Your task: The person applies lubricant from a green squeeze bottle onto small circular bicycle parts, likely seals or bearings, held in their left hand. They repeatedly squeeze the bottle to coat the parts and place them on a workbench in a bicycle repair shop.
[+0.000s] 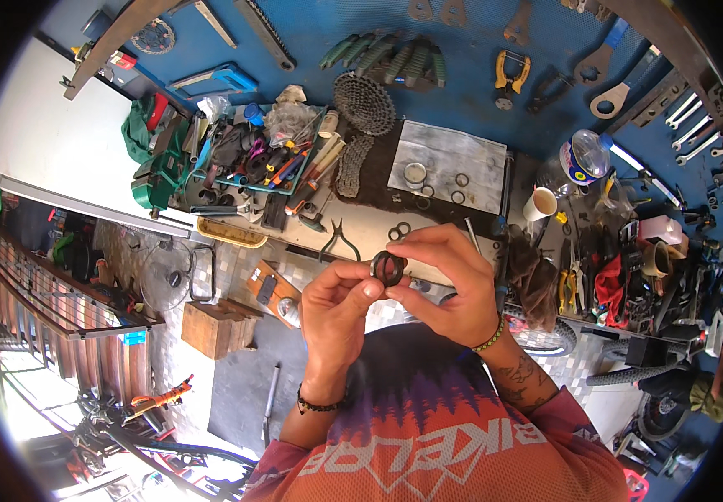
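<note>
Both hands meet above the workbench point(428, 224): left hand point(336, 301) and right hand point(449, 284) pinch one dark ring point(387, 268) between fingertips. Risk: a loosened pinch would likely drop it among clutter.

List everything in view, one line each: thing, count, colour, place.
ring: one, dark, pinched between both hands
loose rings: two, dark, on the bench behind the hands
pliers: one, dark, bench left of the rings
cassette: one, grey, bench top centre
chain: one, grey, below the cassette
mat: one, grey, bench centre, small rings on it
cup: one, white, right of the mat
wrenches: several, grey, on the blue wall
tool tray: one, crowded, bench left
left hand: one, black wristband
right hand: one, beaded wristband
</note>
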The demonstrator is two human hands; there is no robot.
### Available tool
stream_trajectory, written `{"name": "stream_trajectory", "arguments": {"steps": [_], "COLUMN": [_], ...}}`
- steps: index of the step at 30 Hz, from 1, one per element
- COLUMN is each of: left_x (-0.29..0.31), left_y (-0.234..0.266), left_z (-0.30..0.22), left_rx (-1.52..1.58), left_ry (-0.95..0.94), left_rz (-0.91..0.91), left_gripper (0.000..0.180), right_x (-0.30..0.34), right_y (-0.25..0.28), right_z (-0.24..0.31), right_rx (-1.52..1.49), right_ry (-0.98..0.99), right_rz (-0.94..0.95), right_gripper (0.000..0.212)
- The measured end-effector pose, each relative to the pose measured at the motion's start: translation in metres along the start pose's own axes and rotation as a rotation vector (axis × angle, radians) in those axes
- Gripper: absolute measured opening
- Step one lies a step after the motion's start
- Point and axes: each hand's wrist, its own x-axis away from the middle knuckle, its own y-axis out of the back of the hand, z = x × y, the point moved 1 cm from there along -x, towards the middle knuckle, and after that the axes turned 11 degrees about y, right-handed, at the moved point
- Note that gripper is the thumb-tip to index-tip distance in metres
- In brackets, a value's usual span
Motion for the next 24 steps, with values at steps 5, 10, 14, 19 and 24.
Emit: {"name": "stream_trajectory", "arguments": {"steps": [5,10,14,19,24], "left_x": [0.001,0.001,0.001,0.0,-0.002], "left_y": [0.003,0.003,0.004,0.004,0.006], "left_z": [0.003,0.002,0.003,0.001,-0.003], "left_rx": [0.048,0.077,0.094,0.075,0.148], "left_ry": [0.039,0.051,0.044,0.041,0.045], "left_rz": [0.012,0.031,0.024,0.014,0.02], "left_gripper": [0.021,0.021,0.021,0.018,0.016], "right_x": [0.003,0.0,0.001,-0.002,-0.002], "right_y": [-0.002,-0.002,-0.004,-0.004,-0.005], "right_z": [-0.001,0.002,-0.001,-0.001,-0.007], "right_rx": [0.0,0.012,-0.003,0.015,-0.222], "right_ry": [-0.006,-0.008,-0.002,0.02,-0.266], "right_rz": [-0.003,0.004,0.008,0.035,-0.019], "right_gripper": [0.048,0.049,0.049,0.047,0.034]}}
